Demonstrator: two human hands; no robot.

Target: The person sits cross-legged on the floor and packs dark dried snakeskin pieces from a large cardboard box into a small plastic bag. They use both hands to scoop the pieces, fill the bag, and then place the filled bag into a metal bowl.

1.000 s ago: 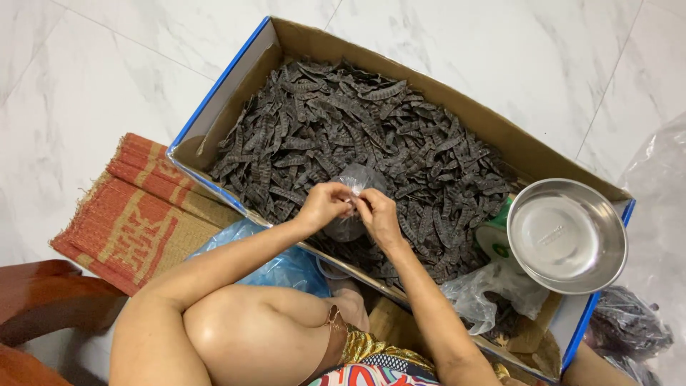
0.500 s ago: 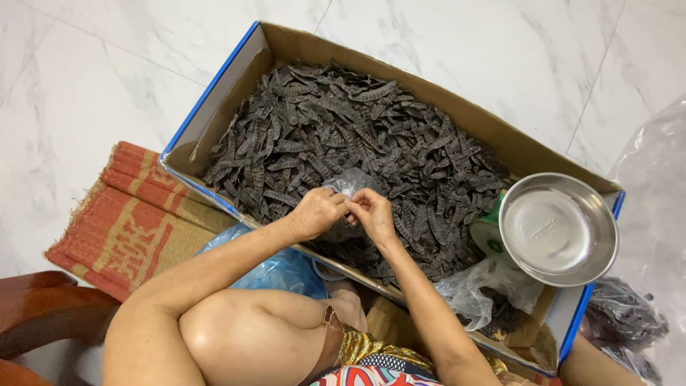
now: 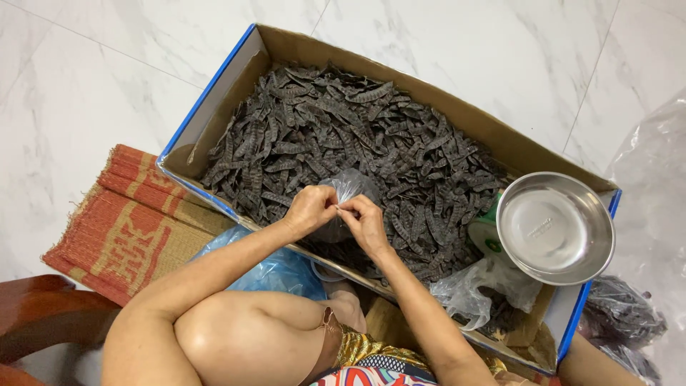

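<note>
Two hands, the left hand (image 3: 309, 209) and right hand (image 3: 366, 223), pinch one small clear bag (image 3: 348, 187) shut above one cardboard box (image 3: 214, 107) of countless dark pods (image 3: 336, 129). One steel bowl (image 3: 555, 227) sits beside. The bag's contents stay unclear.

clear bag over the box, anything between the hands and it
Nothing visible. The left hand and right hand both pinch the clear bag directly, fingertips meeting at its gathered edge, above the dark pods in the cardboard box.
</note>
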